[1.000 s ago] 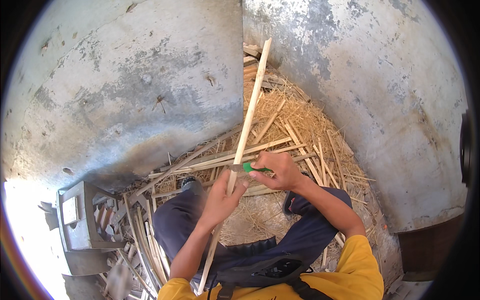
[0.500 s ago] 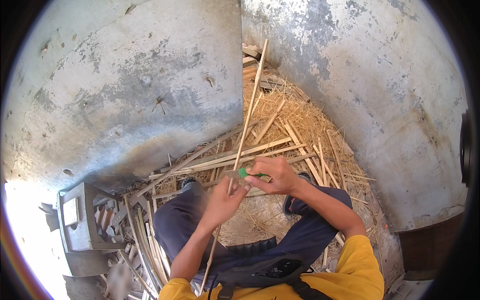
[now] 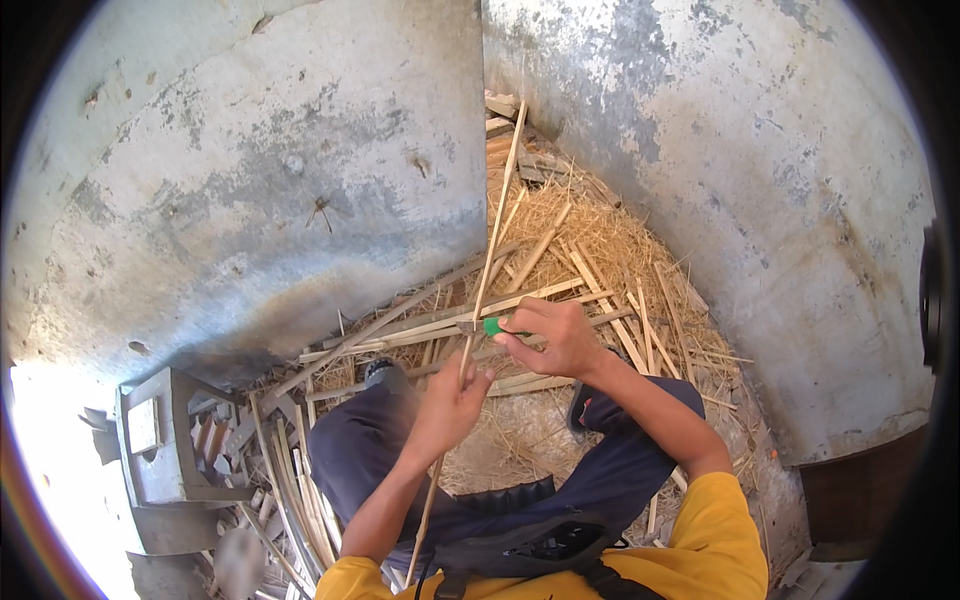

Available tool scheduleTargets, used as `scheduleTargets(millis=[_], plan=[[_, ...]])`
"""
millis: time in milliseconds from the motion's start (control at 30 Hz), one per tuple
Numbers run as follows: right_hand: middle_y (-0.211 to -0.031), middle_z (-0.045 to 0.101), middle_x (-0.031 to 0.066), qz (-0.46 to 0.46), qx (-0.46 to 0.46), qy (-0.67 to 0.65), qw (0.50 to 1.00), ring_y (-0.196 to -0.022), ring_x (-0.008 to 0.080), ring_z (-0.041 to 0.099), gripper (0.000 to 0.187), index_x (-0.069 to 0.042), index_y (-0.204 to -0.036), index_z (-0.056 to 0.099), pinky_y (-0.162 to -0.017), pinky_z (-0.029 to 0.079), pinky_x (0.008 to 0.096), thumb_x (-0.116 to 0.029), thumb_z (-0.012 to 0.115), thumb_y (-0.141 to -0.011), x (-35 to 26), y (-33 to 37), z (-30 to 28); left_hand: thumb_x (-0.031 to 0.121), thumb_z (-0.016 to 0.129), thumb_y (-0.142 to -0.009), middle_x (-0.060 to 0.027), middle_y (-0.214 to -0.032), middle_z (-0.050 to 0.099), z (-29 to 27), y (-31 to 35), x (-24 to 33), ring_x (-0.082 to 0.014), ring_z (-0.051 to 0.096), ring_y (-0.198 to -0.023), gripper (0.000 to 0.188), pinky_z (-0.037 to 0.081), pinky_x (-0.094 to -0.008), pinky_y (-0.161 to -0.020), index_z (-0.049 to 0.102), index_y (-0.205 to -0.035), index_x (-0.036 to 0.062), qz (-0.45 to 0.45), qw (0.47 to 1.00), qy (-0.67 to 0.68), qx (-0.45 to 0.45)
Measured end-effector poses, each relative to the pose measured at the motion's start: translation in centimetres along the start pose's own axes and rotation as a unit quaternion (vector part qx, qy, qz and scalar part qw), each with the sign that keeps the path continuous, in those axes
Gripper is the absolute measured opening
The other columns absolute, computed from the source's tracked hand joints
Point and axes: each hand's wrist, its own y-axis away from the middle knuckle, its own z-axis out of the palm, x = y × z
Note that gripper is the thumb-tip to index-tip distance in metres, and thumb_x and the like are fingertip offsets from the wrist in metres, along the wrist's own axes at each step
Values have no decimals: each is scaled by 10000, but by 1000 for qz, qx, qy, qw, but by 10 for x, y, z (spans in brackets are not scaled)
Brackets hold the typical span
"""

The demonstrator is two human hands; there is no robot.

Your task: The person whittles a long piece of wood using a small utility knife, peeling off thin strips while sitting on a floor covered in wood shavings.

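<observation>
A long, thin bamboo strip runs from the far corner down past my lap, slanting slightly. My left hand is closed around its middle, thumb along the strip. In my right hand is a knife with a green handle, gripped between thumb and fingers. Its short grey blade lies across the strip, just beyond my left hand. Most of the handle is covered by my right fingers.
Pale shavings heap up in the corner between two weathered walls. Cut strips lie crosswise beyond my knees, and more strips lie by my left leg. A grey box-like frame stands at the left among rubble.
The knife and my right hand have moved slightly away from me along the strip, apart from my left thumb. The strip's far end has dropped a little toward me.
</observation>
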Motion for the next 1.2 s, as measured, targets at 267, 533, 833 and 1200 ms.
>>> scheduleTargets(millis=[267,533,833,1200], plan=[[-733,661,60,0,9,15,1000,-591,226,644,141,-60,-911,766,-523,487,361,-183,831,-892,2,-8,-3,178,704,-1030,-108,-701,515,-4,1,3,-203,494,-627,276,413,-394,-593,485,-963,22,-15,999,-32,9],[-787,710,130,159,65,66,983,-650,266,682,193,-31,-938,726,-599,517,378,-217,771,-960,52,-21,-62,178,708,-1028,-129,-718,501,2,13,7,-222,460,-661,305,429,-391,-628,465,-932,20,-8,998,-53,-41],[-786,721,121,175,77,99,977,-665,252,687,195,-57,-948,722,-613,515,355,-245,772,-953,88,-29,-73,185,705,-1030,-124,-716,502,7,11,-4,-210,472,-678,308,430,-400,-638,463,-933,21,16,995,-71,-66],[-801,743,120,188,100,111,971,-724,275,729,221,-56,-956,709,-643,535,381,-271,759,-962,92,-39,-74,207,695,-1044,-98,-771,489,5,9,2,-188,466,-715,292,438,-377,-658,478,-965,27,-10,996,-48,-74]])
